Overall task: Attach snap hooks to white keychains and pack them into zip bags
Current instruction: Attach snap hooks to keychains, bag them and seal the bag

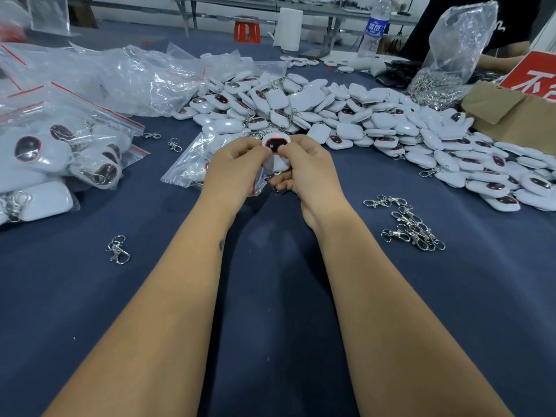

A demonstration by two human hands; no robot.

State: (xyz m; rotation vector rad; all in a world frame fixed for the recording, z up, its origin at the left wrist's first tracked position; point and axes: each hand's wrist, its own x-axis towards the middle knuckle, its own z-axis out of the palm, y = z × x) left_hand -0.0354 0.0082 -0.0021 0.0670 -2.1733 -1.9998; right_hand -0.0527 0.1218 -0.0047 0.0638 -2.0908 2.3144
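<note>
Keychain (276, 145), white with a dark red-rimmed window, sits pinched between my 2 hands just above the table, window facing me. My left hand (237, 167) curls its fingers round the left edge, thumb near the window; my right hand (304, 170) pinches the right edge with thumb and forefinger, and its lower fingers curl under the body. Both are clamped on the piece, knuckles nearly touching.

Just below my fingers a snap hook (268, 177) hangs at the keychain's lower end. I cannot tell whether its ring is already through the loop, because my fingers cover the joint. I judge this to be the attaching step, or the check right after it.

To do it well, I would keep the left hand as the steady clamp and let the right do the fine work: hold the hook's gate open with the thumb, slip it over the loop, then release and tug lightly to confirm it caught.

Directly under my hands lies a partly filled zip bag (192, 164), so the finished piece needs only a short drop. Spare loose hooks (412, 227) lie to the right of my right forearm, and 1 more hook (118, 250) lies left of my left forearm. Beyond my fingertips spreads the pile of keychains (361, 115), and filled bags (54, 152) sit far left.
</note>
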